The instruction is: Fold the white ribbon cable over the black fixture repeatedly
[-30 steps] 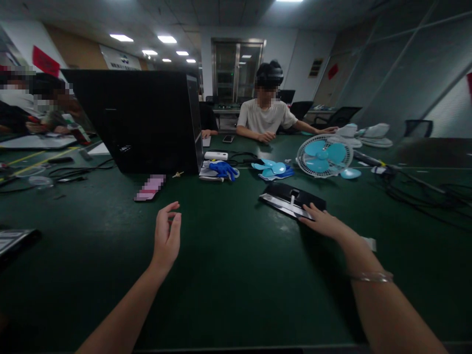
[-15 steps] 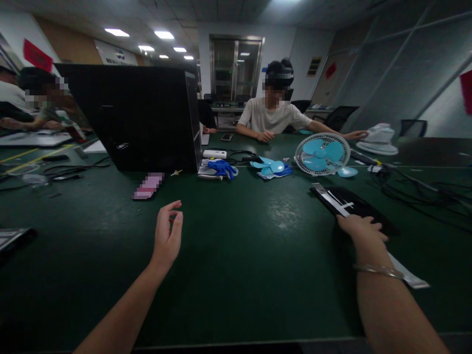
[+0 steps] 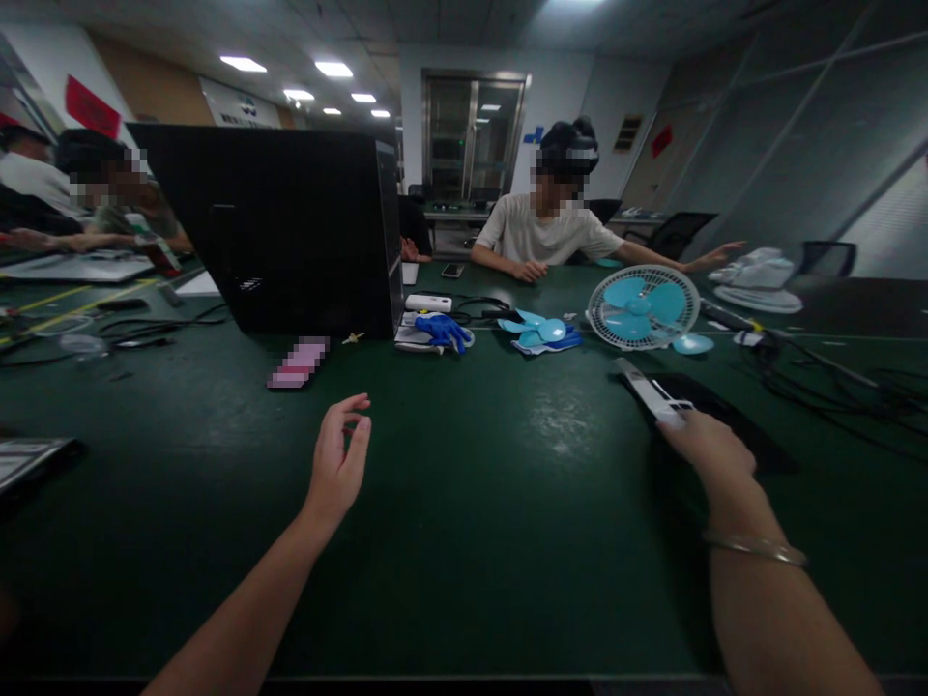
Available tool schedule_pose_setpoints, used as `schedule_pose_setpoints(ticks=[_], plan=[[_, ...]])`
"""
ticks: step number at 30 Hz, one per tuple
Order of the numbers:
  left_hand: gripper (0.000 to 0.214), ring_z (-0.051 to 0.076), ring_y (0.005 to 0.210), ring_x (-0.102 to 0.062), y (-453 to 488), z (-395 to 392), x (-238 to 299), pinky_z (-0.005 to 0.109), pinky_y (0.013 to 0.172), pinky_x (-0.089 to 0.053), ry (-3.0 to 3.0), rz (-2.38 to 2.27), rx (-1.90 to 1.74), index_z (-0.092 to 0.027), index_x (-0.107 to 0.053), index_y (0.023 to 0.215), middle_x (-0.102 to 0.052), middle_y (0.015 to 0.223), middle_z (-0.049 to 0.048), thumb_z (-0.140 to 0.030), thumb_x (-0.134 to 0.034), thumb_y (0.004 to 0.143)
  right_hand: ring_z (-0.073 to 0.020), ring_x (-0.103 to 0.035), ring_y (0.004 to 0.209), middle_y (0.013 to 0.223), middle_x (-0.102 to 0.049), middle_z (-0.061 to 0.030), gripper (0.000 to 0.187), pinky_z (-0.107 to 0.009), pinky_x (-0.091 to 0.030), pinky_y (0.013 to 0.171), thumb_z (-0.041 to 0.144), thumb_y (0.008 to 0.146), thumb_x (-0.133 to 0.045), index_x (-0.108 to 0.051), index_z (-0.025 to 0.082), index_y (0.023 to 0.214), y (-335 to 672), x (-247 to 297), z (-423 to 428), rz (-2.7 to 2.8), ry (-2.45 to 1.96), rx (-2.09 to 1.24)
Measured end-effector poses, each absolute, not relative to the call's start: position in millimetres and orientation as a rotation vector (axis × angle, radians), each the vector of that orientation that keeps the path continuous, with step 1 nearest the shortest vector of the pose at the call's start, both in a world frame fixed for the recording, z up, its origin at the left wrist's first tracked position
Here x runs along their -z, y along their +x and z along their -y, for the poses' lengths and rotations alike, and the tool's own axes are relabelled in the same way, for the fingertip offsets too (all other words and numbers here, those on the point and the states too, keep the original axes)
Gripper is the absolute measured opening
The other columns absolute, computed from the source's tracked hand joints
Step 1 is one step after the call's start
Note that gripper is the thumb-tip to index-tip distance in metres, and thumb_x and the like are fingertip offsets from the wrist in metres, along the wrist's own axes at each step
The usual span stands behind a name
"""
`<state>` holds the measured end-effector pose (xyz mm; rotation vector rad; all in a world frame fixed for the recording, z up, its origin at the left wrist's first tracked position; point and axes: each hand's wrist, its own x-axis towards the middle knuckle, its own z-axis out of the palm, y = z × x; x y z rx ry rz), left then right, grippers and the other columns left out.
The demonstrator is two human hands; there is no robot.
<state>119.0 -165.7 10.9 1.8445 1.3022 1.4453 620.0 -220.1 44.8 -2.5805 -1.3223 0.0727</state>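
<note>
My left hand (image 3: 340,454) hovers over the green table, fingers loosely curved and apart, holding nothing. Over at the right, my right hand (image 3: 710,447) is closed on a long flat pale strip (image 3: 645,389); its fingertips are partly hidden behind the hand. A thin white piece (image 3: 678,404) shows beside the strip. Under and beyond that hand lies a flat black sheet-like thing (image 3: 758,435), its kind unclear. Nearest to my left hand is a phone-sized pink item (image 3: 299,362), blurred out, with small keys (image 3: 353,338) beside it.
A large black case (image 3: 275,232) stands at the back left. Blue gloves (image 3: 442,332), light-blue fan blades (image 3: 536,327) and a round fan guard (image 3: 642,307) line the back. Cables (image 3: 812,358) tangle at the right. A person (image 3: 547,227) sits opposite, one arm stretched towards a white fan base (image 3: 758,280).
My right hand has closed round the pale strip, whose near end no longer shows past my wrist. The person's hand opposite has lifted off the white fan base. My left hand stays almost still.
</note>
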Motion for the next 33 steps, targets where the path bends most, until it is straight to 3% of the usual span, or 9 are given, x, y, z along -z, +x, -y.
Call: schedule_pose_setpoints(ticks=[5,9,15,18,21,25,28,30,33], plan=[[0.04,0.019,0.087,-0.063,120.6,165.9,-10.9,0.034,0.078,-0.051,1.811,-1.241,-1.243,-0.021,-0.047,0.134,-0.065,0.114,0.0078,-0.038,-0.035,0.099,-0.0228,-0.064,0.105,0.123,-0.067,-0.0037,0.05,-0.034,-0.05,0.091,0.042,0.086,-0.058,-0.059,0.028,0.134,537.8,-52.7,214.6,1.756,-2.131,-0.427],[0.046,0.02,0.09,-0.064,123.4,167.7,-13.2,0.035,0.079,-0.05,1.837,-1.138,-0.91,-0.022,-0.048,0.136,-0.064,0.124,0.0095,-0.045,-0.035,0.098,-0.0197,-0.065,0.096,0.118,-0.068,-0.0058,0.046,-0.034,-0.053,0.084,0.041,0.088,-0.06,-0.061,0.024,0.131,471.9,-58.0,227.6,2.138,-1.336,-0.995],[0.037,0.019,0.079,-0.063,128.0,172.8,-14.7,0.031,0.071,-0.048,1.806,-0.928,-0.425,-0.018,-0.069,0.108,-0.071,0.091,0.0055,-0.045,-0.048,0.093,-0.0164,-0.065,0.09,0.114,-0.07,-0.0036,0.041,-0.032,-0.054,0.079,0.037,0.092,-0.058,-0.06,0.026,0.132,458.4,-48.0,231.7,2.15,-1.351,-1.026],[0.048,0.019,0.078,-0.063,129.1,176.4,-18.1,0.03,0.07,-0.047,1.741,-0.913,-0.458,-0.018,-0.067,0.113,-0.071,0.086,0.0053,-0.049,-0.035,0.097,-0.0174,-0.064,0.096,0.118,-0.069,-0.0028,0.04,-0.033,-0.052,0.085,0.034,0.091,-0.06,-0.061,0.026,0.13,460.7,-44.2,229.5,2.199,-1.337,-1.04],[0.036,0.019,0.082,-0.064,129.7,179.4,-22.2,0.031,0.072,-0.049,1.754,-0.915,-0.428,-0.022,-0.068,0.113,-0.072,0.091,0.0039,-0.045,-0.05,0.092,-0.0173,-0.065,0.096,0.117,-0.069,-0.0024,0.04,-0.033,-0.053,0.085,0.039,0.092,-0.058,-0.061,0.027,0.13,458.7,-45.0,229.2,2.276,-1.299,-1.05],[0.022,0.02,0.084,-0.065,130.6,180.6,-24.4,0.033,0.074,-0.05,1.82,-0.92,-0.419,-0.025,-0.071,0.101,-0.071,0.093,0.0021,-0.037,-0.058,0.088,-0.0226,-0.058,0.115,0.132,-0.061,-0.0042,0.048,-0.042,-0.049,0.097,0.052,0.096,-0.044,-0.054,0.03,0.137,487.0,-41.9,220.1,2.226,-1.567,-0.856],[0.022,0.02,0.084,-0.065,130.9,180.4,-24.0,0.032,0.073,-0.049,1.872,-0.916,-0.446,-0.025,-0.071,0.099,-0.071,0.092,0.002,-0.039,-0.056,0.089,-0.0305,-0.031,0.141,0.152,-0.04,-0.0051,0.058,-0.051,-0.03,0.113,0.057,0.094,-0.041,-0.045,0.028,0.144,540.7,-32.7,209.3,1.714,-2.264,-0.262],[0.024,0.019,0.079,-0.064,131.2,180.6,-24.1,0.03,0.069,-0.048,1.918,-0.928,-0.429,-0.024,-0.07,0.099,-0.07,0.089,0.0015,-0.04,-0.054,0.091,-0.0419,-0.006,0.145,0.16,-0.02,-0.0149,0.07,-0.065,-0.012,0.114,0.054,0.092,-0.041,-0.032,0.018,0.151,579.2,-25.9,205.9,1.412,-2.488,-0.119],[0.028,0.018,0.076,-0.062,132.0,181.8,-25.6,0.028,0.065,-0.045,2.0,-0.952,-0.396,-0.023,-0.069,0.1,-0.068,0.086,0.0011,-0.043,-0.051,0.092,-0.0496,-0.01,0.142,0.159,-0.016,-0.0212,0.072,-0.078,-0.015,0.102,0.052,0.093,-0.033,-0.02,0.019,0.155,621.5,-17.2,207.5,1.119,-2.661,-0.113]])
